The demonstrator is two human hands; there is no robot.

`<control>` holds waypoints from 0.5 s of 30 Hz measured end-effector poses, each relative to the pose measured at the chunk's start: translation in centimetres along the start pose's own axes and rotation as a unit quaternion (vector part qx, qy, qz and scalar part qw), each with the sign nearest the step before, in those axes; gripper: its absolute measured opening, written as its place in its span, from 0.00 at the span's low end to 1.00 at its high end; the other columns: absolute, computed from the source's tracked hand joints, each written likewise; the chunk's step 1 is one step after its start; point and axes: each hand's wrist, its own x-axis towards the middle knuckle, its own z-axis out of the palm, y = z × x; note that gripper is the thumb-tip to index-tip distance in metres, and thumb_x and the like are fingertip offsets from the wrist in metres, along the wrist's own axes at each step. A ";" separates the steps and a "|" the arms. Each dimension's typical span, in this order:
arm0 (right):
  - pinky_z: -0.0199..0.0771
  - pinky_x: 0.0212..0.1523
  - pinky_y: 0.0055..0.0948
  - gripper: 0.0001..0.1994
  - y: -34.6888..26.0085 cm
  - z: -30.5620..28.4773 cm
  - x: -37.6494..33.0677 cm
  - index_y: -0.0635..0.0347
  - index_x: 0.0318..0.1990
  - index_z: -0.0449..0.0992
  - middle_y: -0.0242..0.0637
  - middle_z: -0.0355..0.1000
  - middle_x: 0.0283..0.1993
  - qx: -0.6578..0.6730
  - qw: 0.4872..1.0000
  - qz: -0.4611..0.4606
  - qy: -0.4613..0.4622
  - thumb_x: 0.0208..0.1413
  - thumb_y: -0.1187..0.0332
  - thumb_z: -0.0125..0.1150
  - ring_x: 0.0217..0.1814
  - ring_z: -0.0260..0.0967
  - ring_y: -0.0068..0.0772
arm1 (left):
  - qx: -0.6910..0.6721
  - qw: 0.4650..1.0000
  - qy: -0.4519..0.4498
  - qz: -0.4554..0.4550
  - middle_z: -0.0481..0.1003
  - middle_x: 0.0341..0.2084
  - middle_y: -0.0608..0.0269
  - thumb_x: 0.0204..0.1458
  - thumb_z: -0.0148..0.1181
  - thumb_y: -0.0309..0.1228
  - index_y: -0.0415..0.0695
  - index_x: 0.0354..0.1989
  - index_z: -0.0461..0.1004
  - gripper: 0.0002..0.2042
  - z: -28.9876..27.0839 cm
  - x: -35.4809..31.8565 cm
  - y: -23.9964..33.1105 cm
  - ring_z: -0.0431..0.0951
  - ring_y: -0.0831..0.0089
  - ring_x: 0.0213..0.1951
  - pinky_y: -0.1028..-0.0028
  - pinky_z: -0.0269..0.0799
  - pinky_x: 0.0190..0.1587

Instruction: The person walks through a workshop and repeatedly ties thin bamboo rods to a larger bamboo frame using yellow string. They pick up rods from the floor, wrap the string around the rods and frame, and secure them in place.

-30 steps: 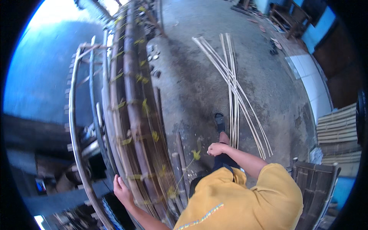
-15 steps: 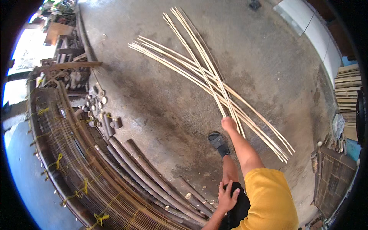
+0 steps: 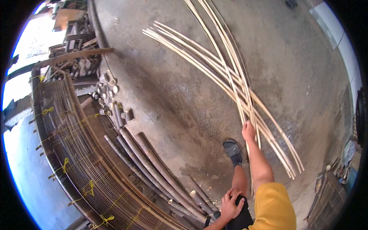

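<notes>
A loose sheaf of long pale bamboo strips [image 3: 230, 73] lies fanned across the concrete floor. My right hand [image 3: 248, 130] reaches forward to its near end, its fingers closed around one thin strip that runs back beside my forearm. My left hand [image 3: 230, 205] rests with spread fingers on my dark shorts at the knee and holds nothing. My foot in a dark sandal [image 3: 232, 150] stands just left of the right hand. A yellow sleeve covers my right upper arm.
Thick brown bamboo poles [image 3: 153, 168] lie on the floor at the left. Beyond them curves a big lattice frame of slats tied with yellow cord [image 3: 76, 153]. Short cut bamboo pieces [image 3: 109, 92] are stacked farther back. Clutter lines the right edge [image 3: 345, 153].
The view has swung from the lattice frame toward the floor. My right hand moved out from my knee to the strips. My left hand left the frame and came to rest on my knee.
</notes>
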 end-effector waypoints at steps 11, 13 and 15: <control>0.72 0.36 0.33 0.11 -28.1 -36.7 -21.6 0.66 0.42 0.73 0.42 0.72 0.32 0.333 0.844 -0.280 0.314 0.68 0.65 0.51 0.34 0.71 0.35 | -0.123 0.977 0.160 0.062 0.80 0.44 0.53 0.62 0.49 0.50 0.48 0.51 0.79 0.21 -4.2 -8.6 -6.3 0.79 0.53 0.49 0.60 0.72 0.52; 0.72 0.38 0.34 0.13 -35.8 -42.1 -25.5 0.66 0.43 0.72 0.43 0.73 0.33 0.354 0.789 -0.360 0.350 0.70 0.64 0.48 0.36 0.73 0.35 | -0.140 0.977 0.120 0.108 0.73 0.54 0.38 0.62 0.52 0.45 0.36 0.60 0.69 0.26 -12.1 -11.9 -4.5 0.69 0.43 0.60 0.54 0.64 0.63; 0.72 0.39 0.35 0.13 -44.1 -46.4 -30.7 0.66 0.43 0.72 0.41 0.72 0.31 0.400 0.760 -0.404 0.314 0.70 0.64 0.46 0.35 0.72 0.36 | -0.117 0.947 0.270 0.131 0.71 0.55 0.38 0.62 0.54 0.41 0.38 0.60 0.68 0.23 -19.5 -15.2 -1.3 0.71 0.40 0.55 0.54 0.66 0.60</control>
